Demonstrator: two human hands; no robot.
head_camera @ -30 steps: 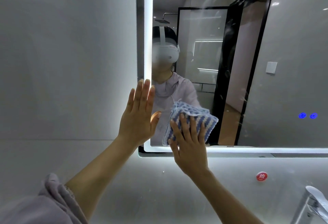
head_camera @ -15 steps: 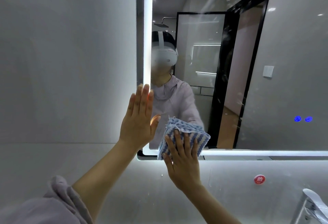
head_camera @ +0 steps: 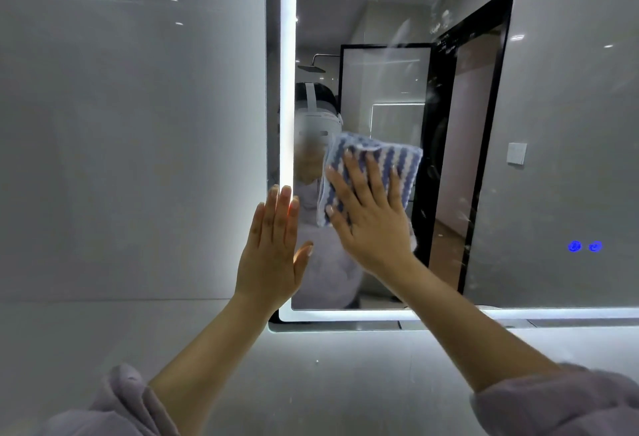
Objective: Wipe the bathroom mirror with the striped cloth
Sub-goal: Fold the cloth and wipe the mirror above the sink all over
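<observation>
I see the right hand (head_camera: pixel 371 224) spread wide, fingers straight, pressing the striped cloth (head_camera: pixel 390 159) flat against the mirror (head_camera: pixel 553 124), near its left side (partly covering the reflected headset). The left hand (head_camera: pixel 273 249) lies flat, fingers straight and together, on the mirror's lit left border (head_camera: pixel 288 90). Smears (head_camera: pixel 442 17) speckle the glass higher up.

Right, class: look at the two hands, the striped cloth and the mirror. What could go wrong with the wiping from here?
1. The bare left hand lies flat at the lit edge of the mirror and may leave fingerprints.
2. The right hand only presses the striped cloth with flat fingers, so it could slip.
3. The smudges near the top lie far from the cloth and may be missed.
</observation>
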